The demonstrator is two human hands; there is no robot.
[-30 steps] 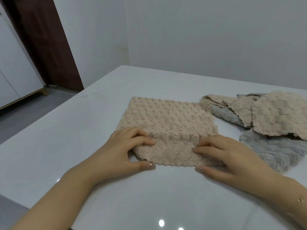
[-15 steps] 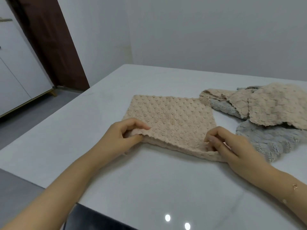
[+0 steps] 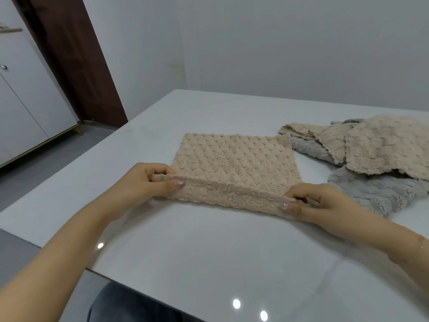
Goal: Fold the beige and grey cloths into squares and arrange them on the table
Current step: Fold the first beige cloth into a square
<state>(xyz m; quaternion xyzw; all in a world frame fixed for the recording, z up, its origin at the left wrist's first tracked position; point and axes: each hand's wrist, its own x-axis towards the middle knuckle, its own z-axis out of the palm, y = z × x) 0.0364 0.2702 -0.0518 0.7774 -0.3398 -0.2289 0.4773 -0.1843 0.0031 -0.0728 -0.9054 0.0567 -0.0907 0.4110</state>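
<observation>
The beige cloth [image 3: 234,163] lies flat near the middle of the table [image 3: 209,247], its near edge lifted. The left hand [image 3: 144,182] pinches that edge's left corner and the right hand [image 3: 318,201] its right corner, likely to carry it over evenly into a fold. Right of the cloth waits a heap of unfolded cloths [image 3: 371,159], beige and grey.

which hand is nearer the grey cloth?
Right. The right hand pinches the beige cloth just beside the grey cloth; the left hand is at the far corner.
</observation>
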